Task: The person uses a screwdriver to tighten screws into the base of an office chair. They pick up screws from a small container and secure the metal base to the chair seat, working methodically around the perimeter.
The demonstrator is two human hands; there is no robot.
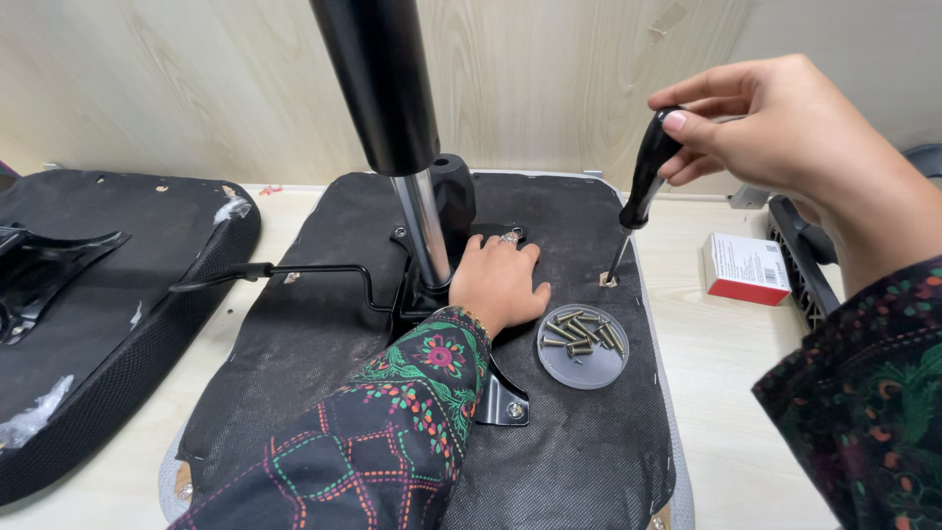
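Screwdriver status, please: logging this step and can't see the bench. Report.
Right hand grips the screwdriver, tip in a hole on the seat underside. Left hand flat on the metal bracket. Dish of screws close beside the hole.

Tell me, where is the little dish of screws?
The round dish of screws sits on the upturned seat base, right of centre, beside the left hand and below the screwdriver.

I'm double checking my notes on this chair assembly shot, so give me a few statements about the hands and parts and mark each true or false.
1. The right hand holds a black-handled screwdriver. True.
2. The left hand holds the screwdriver. False: it rests flat on the seat underside.
3. The screws lie in a round dish. True.
4. The red and white box sits on the seat. False: it sits on the table.
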